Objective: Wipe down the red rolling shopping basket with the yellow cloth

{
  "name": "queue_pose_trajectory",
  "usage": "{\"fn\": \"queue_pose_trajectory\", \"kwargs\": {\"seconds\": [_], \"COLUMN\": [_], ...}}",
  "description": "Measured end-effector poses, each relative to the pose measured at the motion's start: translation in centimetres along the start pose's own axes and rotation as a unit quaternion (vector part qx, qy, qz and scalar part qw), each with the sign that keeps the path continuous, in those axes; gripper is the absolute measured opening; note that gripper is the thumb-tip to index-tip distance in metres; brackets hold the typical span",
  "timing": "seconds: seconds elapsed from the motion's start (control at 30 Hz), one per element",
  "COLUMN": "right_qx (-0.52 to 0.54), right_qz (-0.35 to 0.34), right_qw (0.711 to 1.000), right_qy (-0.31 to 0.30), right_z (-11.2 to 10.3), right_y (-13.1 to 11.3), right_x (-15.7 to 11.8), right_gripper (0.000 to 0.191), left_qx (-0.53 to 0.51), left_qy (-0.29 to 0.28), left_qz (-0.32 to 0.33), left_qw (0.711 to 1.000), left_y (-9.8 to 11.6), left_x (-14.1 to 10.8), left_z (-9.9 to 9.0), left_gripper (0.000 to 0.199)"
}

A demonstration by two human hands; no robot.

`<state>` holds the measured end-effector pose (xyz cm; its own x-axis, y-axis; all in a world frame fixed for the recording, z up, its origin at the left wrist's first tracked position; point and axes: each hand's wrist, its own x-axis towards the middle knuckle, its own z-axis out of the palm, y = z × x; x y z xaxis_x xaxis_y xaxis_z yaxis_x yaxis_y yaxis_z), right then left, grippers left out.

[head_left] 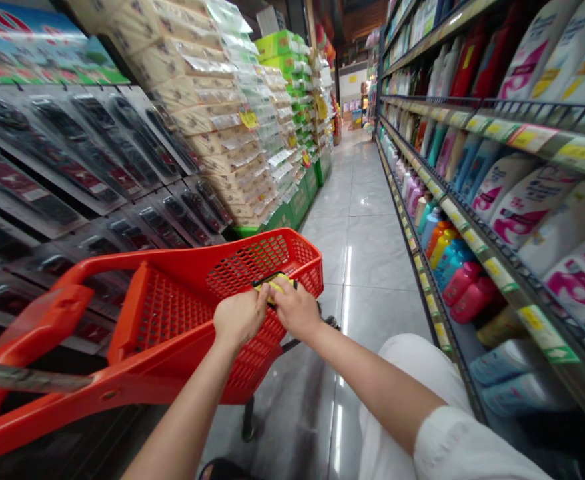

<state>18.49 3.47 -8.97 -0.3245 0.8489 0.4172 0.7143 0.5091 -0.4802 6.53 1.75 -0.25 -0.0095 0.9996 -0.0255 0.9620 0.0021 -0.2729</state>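
Both my hands meet over the near side of a red plastic shopping cart [172,353]. Between them is a small yellow-and-black item [283,284], mostly covered by my fingers, so its kind does not show. My left hand [240,317] is closed on its left end, thumb up. From the right, my right hand [296,308] wraps its fingers round the same item. The part of the cart's basket that shows has perforated walls and a slanted red panel [165,310]. The cart's handle lies at the left edge.
Shelves of bottles [527,200] with a price-label rail [497,273] run along the right. Stacked tissue packs [222,127] and hanging blister packs [97,147] line the left. A grey tiled aisle [367,247] leads away between them. My white-clad knee [415,373] is close to the right shelves.
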Motion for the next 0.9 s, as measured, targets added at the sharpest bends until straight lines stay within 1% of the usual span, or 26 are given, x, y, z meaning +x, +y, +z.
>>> {"fn": "queue_pose_trajectory", "kwargs": {"seconds": [0.03,0.07,0.1,0.13,0.2,0.23,0.27,0.3,0.33,0.37,0.4,0.47,0.5,0.57,0.6,0.63,0.67,0.7,0.73,0.8,0.83,0.87,0.9], "right_qx": [-0.001,-0.002,0.000,0.008,0.050,0.085,0.122,0.156,0.183,0.201,0.210,0.201,0.189,0.165,0.157,0.155,0.158,0.170,0.188,0.226,0.241,0.249,0.254], "right_qz": [0.019,0.053,0.101,0.163,0.297,0.347,0.377,0.389,0.389,0.388,0.392,0.405,0.400,0.341,0.306,0.281,0.277,0.304,0.355,0.470,0.511,0.535,0.540], "right_qw": [1.000,0.998,0.994,0.985,0.950,0.930,0.914,0.903,0.896,0.891,0.885,0.877,0.880,0.909,0.923,0.932,0.932,0.920,0.896,0.831,0.802,0.784,0.779], "right_qy": [0.005,0.018,0.033,0.050,0.079,0.087,0.092,0.099,0.109,0.121,0.136,0.164,0.172,0.173,0.171,0.171,0.173,0.180,0.187,0.194,0.194,0.191,0.194], "right_z": [-0.2,-0.4,-0.8,-1.2,-1.9,-2.1,-2.1,-1.9,-1.5,-1.0,-0.3,1.4,2.3,3.9,4.5,5.1,5.6,6.0,6.4,7.1,7.5,7.7,7.9], "right_y": [0.5,1.5,2.8,4.4,7.9,9.4,10.5,11.2,11.4,11.0,10.1,7.3,5.7,3.1,2.4,2.3,2.7,3.6,4.9,7.6,8.8,9.7,10.2], "right_x": [0.1,0.4,0.9,1.4,2.7,3.4,3.9,4.3,4.6,4.7,4.6,4.0,3.6,2.7,2.3,2.0,1.7,1.6,1.4,1.4,1.5,1.6,1.9], "right_gripper": [0.051,0.051,0.051,0.050,0.049,0.048,0.048,0.047,0.047,0.048,0.049,0.053,0.055,0.059,0.060,0.060,0.060,0.059,0.058,0.057,0.057,0.058,0.059], "left_qx": [0.000,-0.002,-0.004,-0.006,-0.009,-0.011,-0.014,-0.016,-0.018,-0.021,-0.024,-0.027,-0.027,-0.026,-0.025,-0.026,-0.028,-0.030,-0.032,-0.034,-0.036,-0.038,-0.040], "left_qy": [0.001,0.001,0.001,-0.001,-0.006,-0.007,-0.008,-0.010,-0.013,-0.017,-0.021,-0.026,-0.027,-0.025,-0.024,-0.022,-0.020,-0.017,-0.013,-0.010,-0.010,-0.010,-0.012], "left_qz": [0.000,0.001,0.002,0.002,-0.002,-0.003,-0.004,-0.005,-0.007,-0.010,-0.014,-0.021,-0.022,-0.018,-0.015,-0.013,-0.012,-0.013,-0.015,-0.022,-0.026,-0.031,-0.036], "left_qw": [1.000,1.000,1.000,1.000,1.000,1.000,1.000,1.000,1.000,1.000,0.999,0.999,0.999,0.999,0.999,0.999,0.999,0.999,0.999,0.999,0.999,0.999,0.998], "left_y": [0.0,0.0,-0.1,-0.1,-0.1,-0.1,-0.1,-0.1,0.0,0.0,0.1,0.3,0.4,0.6,0.7,0.7,0.8,0.9,0.9,1.1,1.2,1.3,1.4], "left_x": [-0.1,-0.1,-0.2,-0.2,-0.2,-0.1,-0.1,0.0,0.1,0.2,0.2,0.4,0.5,0.7,0.8,0.8,0.8,0.7,0.6,0.2,0.0,-0.2,-0.4], "left_z": [0.0,-0.1,-0.1,-0.2,-0.2,-0.2,-0.3,-0.3,-0.3,-0.3,-0.4,-0.5,-0.6,-0.6,-0.6,-0.6,-0.5,-0.5,-0.5,-0.5,-0.6,-0.6,-0.6], "left_gripper": [0.076,0.075,0.074,0.074,0.075,0.076,0.076,0.077,0.078,0.079,0.080,0.082,0.082,0.082,0.082,0.083,0.083,0.083,0.083,0.082,0.081,0.080,0.079]}}
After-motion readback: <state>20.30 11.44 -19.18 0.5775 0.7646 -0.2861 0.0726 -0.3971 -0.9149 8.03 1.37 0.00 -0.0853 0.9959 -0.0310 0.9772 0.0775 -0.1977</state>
